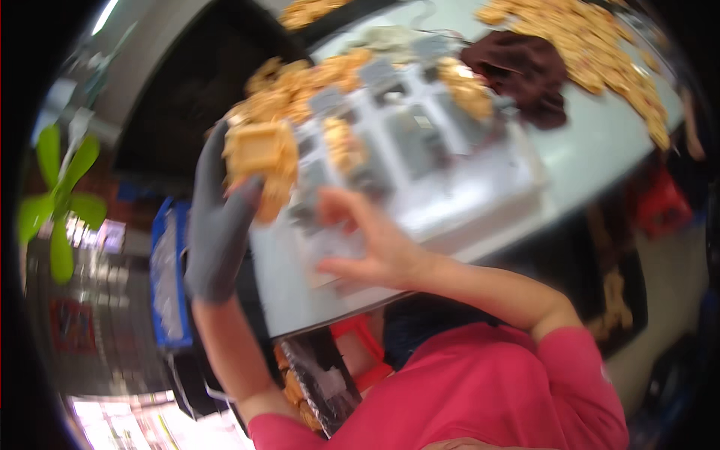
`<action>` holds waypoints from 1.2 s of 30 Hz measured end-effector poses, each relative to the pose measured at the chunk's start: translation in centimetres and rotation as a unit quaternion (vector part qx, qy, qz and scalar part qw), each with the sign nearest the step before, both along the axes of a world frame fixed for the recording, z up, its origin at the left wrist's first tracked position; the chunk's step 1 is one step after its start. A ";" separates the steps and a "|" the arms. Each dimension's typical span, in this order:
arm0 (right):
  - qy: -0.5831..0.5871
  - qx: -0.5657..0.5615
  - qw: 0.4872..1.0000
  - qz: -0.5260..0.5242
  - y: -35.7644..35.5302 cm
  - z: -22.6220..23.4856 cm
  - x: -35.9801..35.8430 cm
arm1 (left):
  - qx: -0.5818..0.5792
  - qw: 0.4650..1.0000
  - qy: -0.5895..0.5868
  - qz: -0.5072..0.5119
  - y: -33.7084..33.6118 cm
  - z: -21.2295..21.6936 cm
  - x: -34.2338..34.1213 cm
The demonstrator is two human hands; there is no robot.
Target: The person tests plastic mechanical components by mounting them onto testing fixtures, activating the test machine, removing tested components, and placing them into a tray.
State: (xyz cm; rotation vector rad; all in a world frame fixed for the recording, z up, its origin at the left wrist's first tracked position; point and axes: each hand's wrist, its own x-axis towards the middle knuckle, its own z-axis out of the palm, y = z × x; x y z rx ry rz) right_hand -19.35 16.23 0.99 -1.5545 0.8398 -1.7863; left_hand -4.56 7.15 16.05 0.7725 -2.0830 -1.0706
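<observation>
Head view, blurred: gloved left hand (217,232) grips a tan square block (259,154) at the desk (600,150) edge. Bare right hand (367,247) hangs released by the grey jig (420,142). Step looks like loading; next move calls for seating the block squarely.

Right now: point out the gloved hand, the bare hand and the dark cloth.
gloved left hand (219,225), head view, on the grey glove's palm; it holds tan square pieces.
bare right hand (373,244), head view, on the back of the hand.
dark cloth (523,71), head view, on the middle of the crumpled folds.
</observation>
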 end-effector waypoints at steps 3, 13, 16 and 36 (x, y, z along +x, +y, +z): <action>-0.245 0.120 0.950 0.151 4.7 -0.5 -2.8 | -0.014 0.982 -0.175 -0.063 5.5 -1.5 -2.5; -0.228 0.506 0.823 -0.121 31.0 -14.6 -16.8 | -0.126 0.877 -0.288 -0.364 9.7 -7.4 -8.8; -0.200 0.643 0.702 -0.233 40.4 -22.5 -20.8 | -0.113 0.879 -0.291 -0.360 8.6 -7.2 -8.0; 0.098 0.455 0.879 0.103 18.5 -1.0 -22.4 | -0.172 0.979 -0.087 -0.064 4.2 -5.1 -1.6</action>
